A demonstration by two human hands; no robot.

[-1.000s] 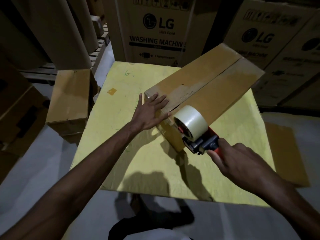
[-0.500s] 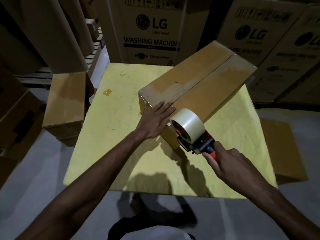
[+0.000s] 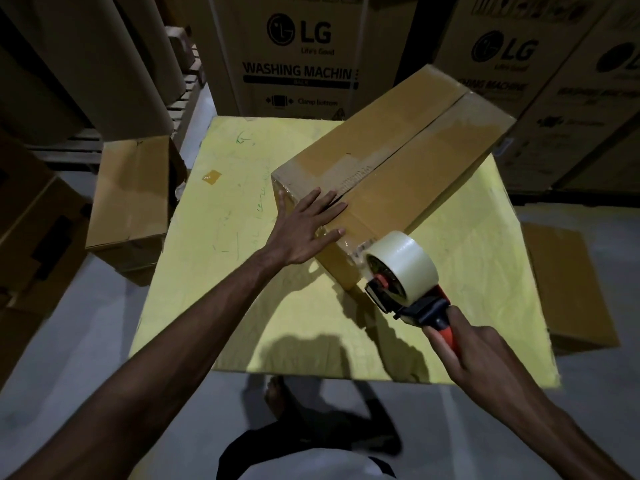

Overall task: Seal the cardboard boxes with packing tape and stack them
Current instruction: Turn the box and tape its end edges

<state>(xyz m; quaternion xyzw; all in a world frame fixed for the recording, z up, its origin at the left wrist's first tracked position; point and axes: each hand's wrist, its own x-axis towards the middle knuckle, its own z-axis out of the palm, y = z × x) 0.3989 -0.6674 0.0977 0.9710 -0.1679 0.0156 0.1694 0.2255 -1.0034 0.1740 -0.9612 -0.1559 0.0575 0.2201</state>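
A long brown cardboard box (image 3: 415, 161) lies diagonally on the yellow-covered table (image 3: 221, 271), its top flaps closed along a centre seam. My left hand (image 3: 304, 230) lies flat with straight fingers on the box's near end, over the seam. My right hand (image 3: 464, 355) grips the orange handle of a tape dispenser (image 3: 405, 275) carrying a roll of clear tape. The dispenser sits just off the box's near right corner, and a strip of clear tape runs from it onto the box's end face.
A smaller closed cardboard box (image 3: 131, 192) stands on the floor left of the table. Another carton (image 3: 568, 289) lies on the floor to the right. Tall printed washing-machine cartons (image 3: 298, 53) stand behind. A small tape scrap (image 3: 212, 176) sticks to the table.
The dispenser has moved right and away from the box's near end, drawing tape out. My left hand has stayed pressed on the near end of the box.
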